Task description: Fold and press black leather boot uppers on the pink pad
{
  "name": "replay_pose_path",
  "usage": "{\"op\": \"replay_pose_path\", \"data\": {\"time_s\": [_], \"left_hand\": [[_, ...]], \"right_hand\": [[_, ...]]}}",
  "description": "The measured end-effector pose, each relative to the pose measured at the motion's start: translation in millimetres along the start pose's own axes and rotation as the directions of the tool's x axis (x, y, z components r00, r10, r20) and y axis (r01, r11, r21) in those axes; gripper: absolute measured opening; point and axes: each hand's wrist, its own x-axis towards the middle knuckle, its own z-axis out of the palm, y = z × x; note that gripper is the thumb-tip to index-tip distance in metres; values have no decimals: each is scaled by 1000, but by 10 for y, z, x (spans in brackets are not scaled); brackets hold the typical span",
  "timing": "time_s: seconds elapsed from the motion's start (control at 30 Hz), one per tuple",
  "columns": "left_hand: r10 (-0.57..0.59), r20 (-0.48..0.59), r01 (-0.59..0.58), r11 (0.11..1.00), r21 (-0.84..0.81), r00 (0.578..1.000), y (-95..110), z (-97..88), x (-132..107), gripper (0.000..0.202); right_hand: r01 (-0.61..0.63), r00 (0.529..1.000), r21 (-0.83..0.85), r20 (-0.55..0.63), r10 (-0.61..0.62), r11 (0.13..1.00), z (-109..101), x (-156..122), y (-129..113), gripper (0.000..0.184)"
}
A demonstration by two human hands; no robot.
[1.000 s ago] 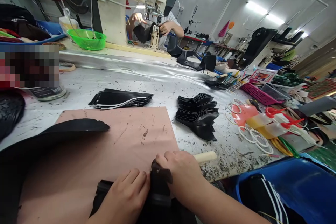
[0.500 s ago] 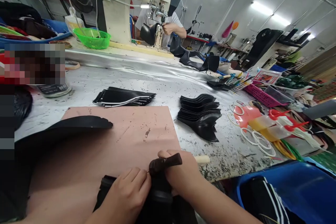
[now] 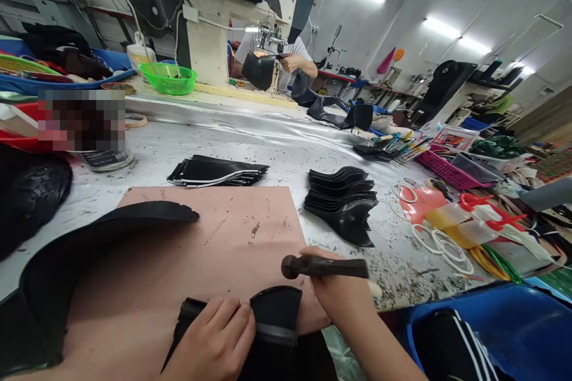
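Beneath the pink board [image 3: 241, 250] and out past its far and right edges spreads the silvery table [image 3: 288, 146], flecked with dark scraps. A long curved black panel [image 3: 44, 280] arches over the board's left side; at the board's near edge lies a smaller black piece [image 3: 277, 308]. The left hand [image 3: 218, 333] rests on that piece, fingers bent and close together, pressing down. Over the board's right edge, the right hand [image 3: 342, 289] is wrapped round the handle of a hammer [image 3: 326, 266], its dark head lying crosswise. That head is probably heavy and hard, so a grip on the handle suits it; the black piece looks light, bendy and rather slick, best pinned flat close to its edge. The left thumb is hidden, so I cannot tell whether it pinches from below. Most of the handle disappears inside the right hand, and the black piece's folds blur together before the bottom border cuts them off.
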Motion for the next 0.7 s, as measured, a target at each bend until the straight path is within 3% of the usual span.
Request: {"op": "replay_pose_path", "data": {"time_s": [0.1,0.17,0.27,0.33,0.57,0.7], "left_hand": [[17,30,-17,1000,18,999,19,19,-3,29],[20,29,-21,999,29,999,30,20,7,28],[27,13,-27,999,40,1000,37,17,18,28],[32,6,-33,999,44,999,41,22,10,27],[17,-24,-16,999,39,1000,54,63,-41,23],[12,-11,-12,1000,18,1000,49,63,-45,24]], "right_hand": [[74,984,145,-171,-49,987,-40,-82,29,36],[109,990,44,-92,-105,993,14,-77,-60,31],[201,973,-153,147,-178,968,162,13,-243,20],[252,956,-193,204,-212,948,230,93,-326,17],[274,957,-248,161,-240,929,70,224,-308,23],[311,950,-157,87,-301,937,106,131,-262,23]]}}
